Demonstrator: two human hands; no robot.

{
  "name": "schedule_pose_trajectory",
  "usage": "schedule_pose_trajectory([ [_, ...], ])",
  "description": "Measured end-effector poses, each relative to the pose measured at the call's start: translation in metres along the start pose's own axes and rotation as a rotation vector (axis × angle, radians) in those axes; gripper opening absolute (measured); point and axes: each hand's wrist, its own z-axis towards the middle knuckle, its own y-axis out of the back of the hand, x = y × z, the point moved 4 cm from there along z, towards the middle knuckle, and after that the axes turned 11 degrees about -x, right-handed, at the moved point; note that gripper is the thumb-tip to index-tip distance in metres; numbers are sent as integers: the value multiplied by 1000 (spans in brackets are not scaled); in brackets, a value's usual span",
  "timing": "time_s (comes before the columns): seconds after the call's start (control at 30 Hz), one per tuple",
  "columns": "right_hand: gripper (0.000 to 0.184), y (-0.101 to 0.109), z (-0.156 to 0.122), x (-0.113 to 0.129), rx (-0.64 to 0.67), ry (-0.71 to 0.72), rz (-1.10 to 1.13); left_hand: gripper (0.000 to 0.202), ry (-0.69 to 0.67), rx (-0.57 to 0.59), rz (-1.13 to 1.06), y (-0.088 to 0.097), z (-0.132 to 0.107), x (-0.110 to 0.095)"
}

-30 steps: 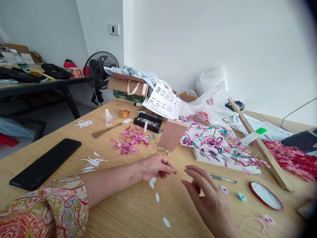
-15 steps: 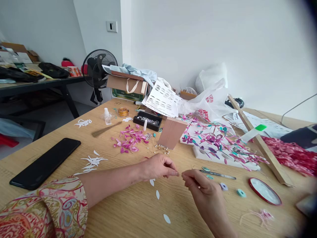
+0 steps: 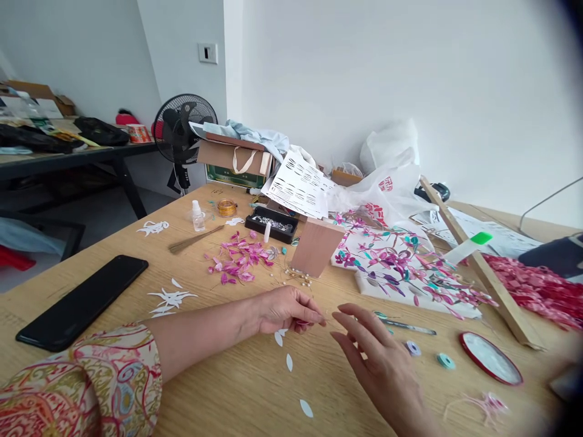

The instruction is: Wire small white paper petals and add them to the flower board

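My left hand (image 3: 294, 311) is pinched closed above the middle of the wooden table. A hint of pink shows under its fingers, but what it grips is too small to make out. Just to the right, my right hand (image 3: 376, 352) has its thumb and fingers spread apart, with nothing visible between them. White leaf-shaped paper pieces (image 3: 306, 408) lie on the table below the hands. Pink petals on fine stems (image 3: 241, 255) form a loose pile beyond my left wrist. Small pearl beads (image 3: 298, 277) sit near a pinkish block (image 3: 316, 247).
A phone (image 3: 84, 301) and white paper cutouts (image 3: 170, 298) lie left. On the right are tweezers (image 3: 407, 326), thread bobbins (image 3: 445, 360), a red-rimmed round dish (image 3: 490, 358) and a long wooden bar (image 3: 487, 273). Purple and teal flower sprays (image 3: 396, 258) rest on white material behind.
My right hand has opened from a pinch and moved slightly away from my left fingertips. My left hand stays pinched, turned a little.
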Motion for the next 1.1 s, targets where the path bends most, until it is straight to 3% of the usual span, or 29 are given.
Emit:
schedule_pose_trajectory([
  [0.17, 19, -4, -1, 3, 55, 120, -71, 19, 86, 63, -77, -1, -1, 3],
  [0.33, 22, 0, 2, 6, 54, 3, 55, 17, 35, 34, -9, -5, -3, 1],
  [0.43, 20, -2, 3, 1, 55, -242, 160, 12, -245, -84, 277, -6, -6, -8],
  [0.57, 25, -15, -5, -13, 94, -657, 293, 16, -895, -131, 986, -18, -20, -21],
  [0.6, 27, -19, -7, -16, 112, -739, 346, 18, -993, -117, 1114, -21, -23, -21],
  [0.67, 29, -24, -10, -19, 133, -827, 441, 21, -1039, -126, 1205, -22, -23, -21],
  [0.73, 25, -22, -10, -22, 115, -796, 427, 18, -891, -198, 1050, -16, -18, -22],
  [0.8, 19, -14, -5, -22, 54, -625, 308, 12, -578, -239, 701, -6, -10, -19],
  [0.87, 26, -5, 0, -17, -1, -363, 170, 12, -243, -175, 321, 0, -3, -9],
  [0.93, 27, -1, 2, -9, -4, -131, 89, 17, -29, -48, 72, 0, 0, -2],
  [1.0, 24, -1, 2, -4, 29, -11, 53, 18, 56, 44, -40, 0, 0, 1],
  [1.1, 19, -2, 3, 2, 56, 45, 64, 18, 97, 96, -84, 0, -1, 4],
])
